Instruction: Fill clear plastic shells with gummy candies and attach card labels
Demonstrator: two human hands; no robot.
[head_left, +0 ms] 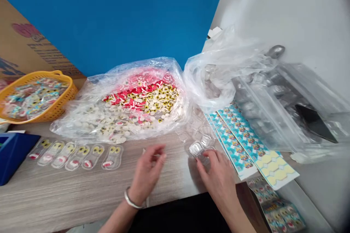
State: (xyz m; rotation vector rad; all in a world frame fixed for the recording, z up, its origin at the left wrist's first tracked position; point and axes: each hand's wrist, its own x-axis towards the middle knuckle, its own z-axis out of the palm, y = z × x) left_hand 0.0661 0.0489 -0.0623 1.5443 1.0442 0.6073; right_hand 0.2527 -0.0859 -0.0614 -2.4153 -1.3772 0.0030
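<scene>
- Clear plastic is under the right hand [218, 171]: a shell [197, 148] lies at its fingertips, above the table [82, 194]. The fingers are bent and the thumb stands a little apart from them; whether they grip the shell, I cannot tell.
- The left hand [149, 171] is loosely open, with fingers curled, near the middle of the table. I see nothing in it.
- The step in hand, as I judge it, is taking one shell (it looks without filling). The next move calls for a sure pinch on its thin edge, because such plastic can slip or stick to another one.
- Beyond the hands lies the bag [79, 118], spread wide, with eyes [165, 98] and red pieces [136, 104] mixed inside.
- To the left is a row of six filled shells [112, 157], each bearing two eyes and a red-white piece.
- Farther left stands the basket [64, 98], full of small packs.
- Just beside the right hand are the printed cards [280, 171].
</scene>
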